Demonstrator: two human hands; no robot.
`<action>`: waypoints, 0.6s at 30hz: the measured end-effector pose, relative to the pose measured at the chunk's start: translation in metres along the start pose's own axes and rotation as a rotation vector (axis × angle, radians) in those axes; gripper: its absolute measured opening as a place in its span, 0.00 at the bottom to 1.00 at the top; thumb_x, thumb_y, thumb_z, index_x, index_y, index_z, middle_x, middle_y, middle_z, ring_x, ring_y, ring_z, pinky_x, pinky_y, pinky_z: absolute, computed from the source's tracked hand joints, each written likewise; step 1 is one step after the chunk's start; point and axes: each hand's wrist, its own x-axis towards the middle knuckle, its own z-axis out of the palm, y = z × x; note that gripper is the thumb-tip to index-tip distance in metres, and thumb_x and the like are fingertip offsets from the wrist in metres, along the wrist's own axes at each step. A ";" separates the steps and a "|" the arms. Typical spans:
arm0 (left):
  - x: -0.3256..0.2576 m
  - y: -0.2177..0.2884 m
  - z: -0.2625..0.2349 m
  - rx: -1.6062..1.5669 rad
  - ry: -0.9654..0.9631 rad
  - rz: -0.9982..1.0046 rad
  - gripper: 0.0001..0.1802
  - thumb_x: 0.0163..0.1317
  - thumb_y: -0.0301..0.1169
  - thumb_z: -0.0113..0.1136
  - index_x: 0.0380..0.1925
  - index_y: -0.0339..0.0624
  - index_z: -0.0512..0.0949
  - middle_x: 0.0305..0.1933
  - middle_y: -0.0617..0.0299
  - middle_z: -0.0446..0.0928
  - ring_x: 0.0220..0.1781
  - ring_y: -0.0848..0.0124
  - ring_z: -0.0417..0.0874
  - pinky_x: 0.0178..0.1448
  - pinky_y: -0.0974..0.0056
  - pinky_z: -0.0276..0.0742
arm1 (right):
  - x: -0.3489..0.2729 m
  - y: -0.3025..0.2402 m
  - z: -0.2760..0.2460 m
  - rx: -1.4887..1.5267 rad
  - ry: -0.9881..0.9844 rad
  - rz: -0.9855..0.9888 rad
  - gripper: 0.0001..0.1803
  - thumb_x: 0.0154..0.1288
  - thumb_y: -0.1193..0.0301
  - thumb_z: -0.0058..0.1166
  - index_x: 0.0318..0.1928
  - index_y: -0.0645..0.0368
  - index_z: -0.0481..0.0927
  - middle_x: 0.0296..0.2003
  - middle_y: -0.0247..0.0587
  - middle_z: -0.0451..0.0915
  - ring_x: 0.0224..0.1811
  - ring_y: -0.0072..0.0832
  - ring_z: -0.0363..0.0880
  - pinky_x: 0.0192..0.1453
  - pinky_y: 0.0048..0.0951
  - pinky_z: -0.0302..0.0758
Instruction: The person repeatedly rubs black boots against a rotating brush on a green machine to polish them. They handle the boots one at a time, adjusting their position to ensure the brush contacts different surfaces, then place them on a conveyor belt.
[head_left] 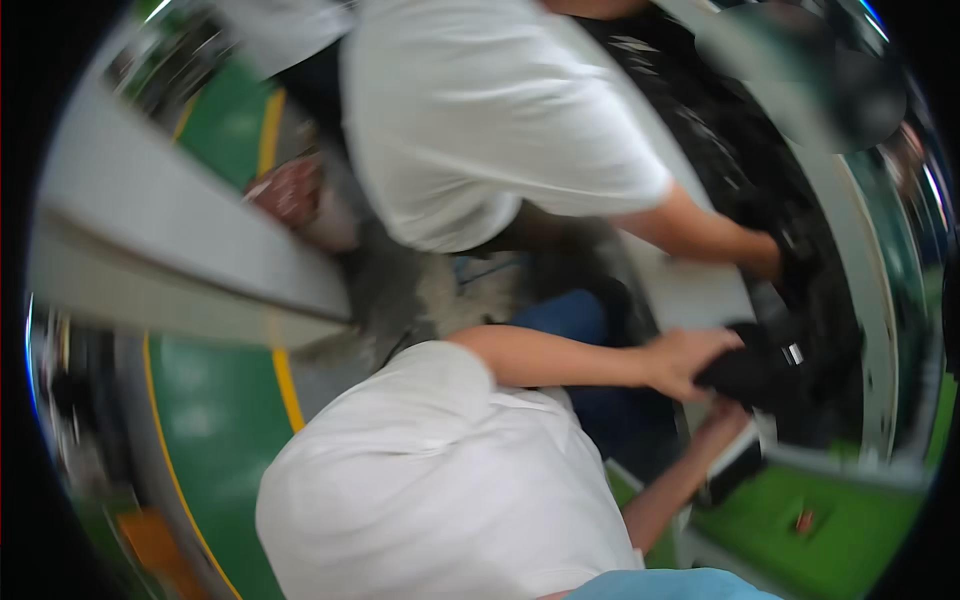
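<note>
The picture is blurred and tilted. My left hand [688, 360] reaches right and is closed over a black soft item [755, 375] that has a small silver metal piece on it. My right hand [728, 415] comes up from below and presses against the underside of the same black item, its fingers hidden behind it. The item lies at the edge of a heap of similar black items [745, 170] in a long curved white-rimmed trough [868, 300]. My white shirt [440, 480] fills the lower middle.
A co-worker in a white shirt [480, 110] leans in from the top; that person's hand [765, 255] is in the black heap just above mine. A grey beam [170, 250] crosses the left. Green floor with yellow lines [215, 420] lies below, and a green surface [830, 525] at lower right.
</note>
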 end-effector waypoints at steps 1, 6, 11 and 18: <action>-0.002 -0.006 0.000 0.024 0.073 0.034 0.58 0.44 0.38 0.85 0.79 0.43 0.70 0.73 0.43 0.82 0.72 0.42 0.86 0.73 0.48 0.84 | -0.001 0.006 0.004 0.049 0.027 0.036 0.12 0.83 0.73 0.56 0.61 0.62 0.81 0.49 0.37 0.86 0.46 0.23 0.83 0.47 0.28 0.79; -0.007 -0.024 0.004 -0.001 0.085 0.088 0.57 0.47 0.37 0.85 0.81 0.43 0.70 0.76 0.44 0.81 0.74 0.42 0.84 0.78 0.47 0.81 | -0.012 -0.012 0.018 0.144 -0.213 0.004 0.11 0.87 0.63 0.63 0.56 0.56 0.86 0.41 0.27 0.87 0.34 0.13 0.77 0.35 0.21 0.69; -0.002 -0.027 -0.002 0.037 0.032 0.180 0.55 0.48 0.33 0.88 0.78 0.37 0.70 0.82 0.41 0.75 0.80 0.40 0.78 0.84 0.45 0.77 | -0.007 -0.089 0.024 -0.328 -0.027 -0.332 0.10 0.88 0.64 0.62 0.50 0.57 0.85 0.34 0.25 0.82 0.32 0.14 0.77 0.36 0.21 0.70; 0.000 -0.037 0.006 0.051 0.019 0.161 0.61 0.41 0.30 0.90 0.79 0.37 0.69 0.84 0.43 0.73 0.81 0.42 0.79 0.82 0.47 0.78 | 0.125 -0.220 -0.009 -0.462 0.085 -0.674 0.14 0.85 0.61 0.67 0.42 0.58 0.84 0.26 0.24 0.76 0.26 0.13 0.72 0.33 0.20 0.67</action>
